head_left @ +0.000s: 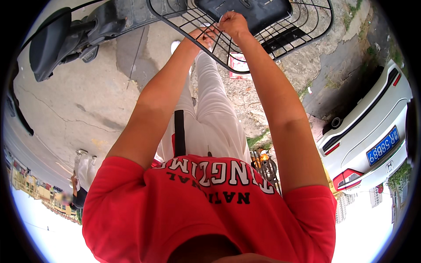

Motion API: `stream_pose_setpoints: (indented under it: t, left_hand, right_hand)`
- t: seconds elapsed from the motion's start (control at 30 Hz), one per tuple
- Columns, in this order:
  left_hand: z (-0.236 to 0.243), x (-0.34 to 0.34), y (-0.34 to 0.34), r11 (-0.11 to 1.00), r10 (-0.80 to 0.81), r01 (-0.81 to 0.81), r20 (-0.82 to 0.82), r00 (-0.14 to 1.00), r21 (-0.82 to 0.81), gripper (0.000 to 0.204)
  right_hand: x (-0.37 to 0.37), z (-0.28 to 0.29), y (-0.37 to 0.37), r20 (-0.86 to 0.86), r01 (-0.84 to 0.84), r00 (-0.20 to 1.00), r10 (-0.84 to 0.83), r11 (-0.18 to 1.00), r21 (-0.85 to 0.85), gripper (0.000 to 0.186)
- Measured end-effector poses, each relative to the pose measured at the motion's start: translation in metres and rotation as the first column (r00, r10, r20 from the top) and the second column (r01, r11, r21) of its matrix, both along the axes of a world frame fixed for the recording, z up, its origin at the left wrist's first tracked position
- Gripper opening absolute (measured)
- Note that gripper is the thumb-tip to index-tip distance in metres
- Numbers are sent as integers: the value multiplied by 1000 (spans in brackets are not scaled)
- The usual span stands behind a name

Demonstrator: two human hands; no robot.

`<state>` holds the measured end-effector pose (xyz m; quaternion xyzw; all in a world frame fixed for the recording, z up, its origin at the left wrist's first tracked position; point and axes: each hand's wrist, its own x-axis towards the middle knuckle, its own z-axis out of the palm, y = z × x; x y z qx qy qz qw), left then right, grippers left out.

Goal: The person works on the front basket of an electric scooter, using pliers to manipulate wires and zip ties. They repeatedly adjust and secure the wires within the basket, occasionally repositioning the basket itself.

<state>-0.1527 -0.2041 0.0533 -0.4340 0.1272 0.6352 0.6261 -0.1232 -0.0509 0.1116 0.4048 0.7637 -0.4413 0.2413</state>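
Both my hands meet at the left part of a black wire basket (326,19). My left hand (205,37) is at the basket's wires, its fingers bent together; whatever is between them is too small to make out. Just right of it, my right hand (233,25) is closed with thumb and fingers pinched, close to the left hand's fingertips. A small pale bit shows at its fingers, but its kind is unclear. In the basket, beside my right hand, lies a black plastic panel or case (267,13). A black slatted piece (285,38) sits near the basket's lower right.
A black scooter seat (50,46) and dark bodywork (105,19) stand at the left. A red and white printed sheet or box (239,61) lies beneath the basket. A white car (372,136) is parked at the right. Another person (83,175) stands at the lower left.
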Motion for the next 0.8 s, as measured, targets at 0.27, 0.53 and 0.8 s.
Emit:
stream_pose_setpoints:
  t: [0.27,0.53,0.8]
  left_hand:
    - [21,-9,7,996,-44,45,17,999,-81,5]
    - [29,-9,12,987,-110,106,-26,994,-125,5]
    - [19,-1,-3,998,16,-10,-90,996,66,4]
  right_hand:
    - [-2,17,-6,-44,-66,996,73,987,145,14]
    - [-4,24,-10,25,-100,995,97,970,223,13]
    - [-4,20,-17,8,-81,997,82,960,266,15]
